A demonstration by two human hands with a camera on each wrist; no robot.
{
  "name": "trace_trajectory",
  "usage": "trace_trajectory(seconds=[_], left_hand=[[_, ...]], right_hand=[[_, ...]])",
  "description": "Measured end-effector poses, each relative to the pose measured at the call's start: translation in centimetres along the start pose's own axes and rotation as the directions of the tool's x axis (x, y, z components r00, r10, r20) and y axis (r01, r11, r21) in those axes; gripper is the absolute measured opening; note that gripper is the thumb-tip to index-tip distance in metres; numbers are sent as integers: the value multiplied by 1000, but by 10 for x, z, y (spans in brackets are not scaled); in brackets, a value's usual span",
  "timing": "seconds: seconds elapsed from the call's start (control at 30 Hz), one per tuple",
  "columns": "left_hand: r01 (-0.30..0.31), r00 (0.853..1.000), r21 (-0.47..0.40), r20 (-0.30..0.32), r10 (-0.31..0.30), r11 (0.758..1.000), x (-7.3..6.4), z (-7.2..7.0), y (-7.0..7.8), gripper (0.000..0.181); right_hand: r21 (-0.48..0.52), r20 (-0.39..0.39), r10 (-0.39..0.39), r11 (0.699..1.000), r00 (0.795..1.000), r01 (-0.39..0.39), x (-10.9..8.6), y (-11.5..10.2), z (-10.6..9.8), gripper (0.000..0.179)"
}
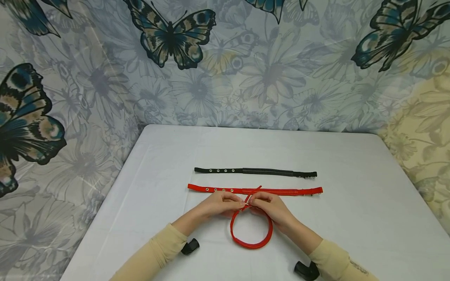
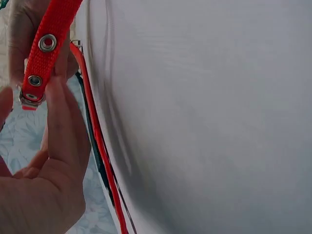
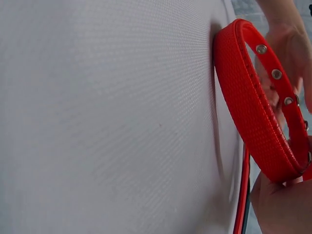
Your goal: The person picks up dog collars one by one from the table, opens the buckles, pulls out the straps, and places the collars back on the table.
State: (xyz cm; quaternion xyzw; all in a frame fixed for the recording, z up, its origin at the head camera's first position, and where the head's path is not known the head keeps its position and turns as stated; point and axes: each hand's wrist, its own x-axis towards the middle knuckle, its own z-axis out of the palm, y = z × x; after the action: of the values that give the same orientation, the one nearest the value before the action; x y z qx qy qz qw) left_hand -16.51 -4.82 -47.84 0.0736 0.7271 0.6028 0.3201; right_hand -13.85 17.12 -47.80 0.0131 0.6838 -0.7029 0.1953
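Note:
A red collar (image 1: 251,246) is bent into a ring, its strap tip poking up past the hands. Close to the joint, my left hand (image 1: 223,203) pinches the collar from the left side, while my right hand (image 1: 272,207) grips it from the right. In the left wrist view, the strap with metal eyelets (image 2: 53,24) runs into a metal buckle (image 2: 30,101), beside my left fingers (image 2: 61,117). The ring's broad padded band (image 3: 248,97) shows in the right wrist view. In the head view, fingers cover much of the buckle.
Behind the hands, a second red collar (image 1: 274,191) lies stretched out flat. Farther back, a black collar (image 1: 267,171) lies roughly parallel to it. The white table (image 1: 351,164) meets a butterfly-patterned cloth (image 1: 225,97) at the back.

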Motion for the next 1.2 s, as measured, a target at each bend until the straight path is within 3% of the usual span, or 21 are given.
trace_trajectory(seconds=[0.2,0.4,0.97,1.2], left_hand=[[50,999,29,16,-51,998,-11,-3,-1,22],[23,1000,12,-20,-23,1000,-12,-2,1,21],[2,1000,-74,28,0,997,-13,-1,-1,26],[-10,1000,-72,12,11,997,-13,-2,-2,27]], right_hand=[[36,-29,13,999,999,-12,-2,0,-1,12],[47,-50,21,999,999,-19,-2,-1,-1,12],[44,-187,85,996,979,-78,-2,0,-1,24],[89,-211,93,993,973,-75,-2,-2,-1,21]])
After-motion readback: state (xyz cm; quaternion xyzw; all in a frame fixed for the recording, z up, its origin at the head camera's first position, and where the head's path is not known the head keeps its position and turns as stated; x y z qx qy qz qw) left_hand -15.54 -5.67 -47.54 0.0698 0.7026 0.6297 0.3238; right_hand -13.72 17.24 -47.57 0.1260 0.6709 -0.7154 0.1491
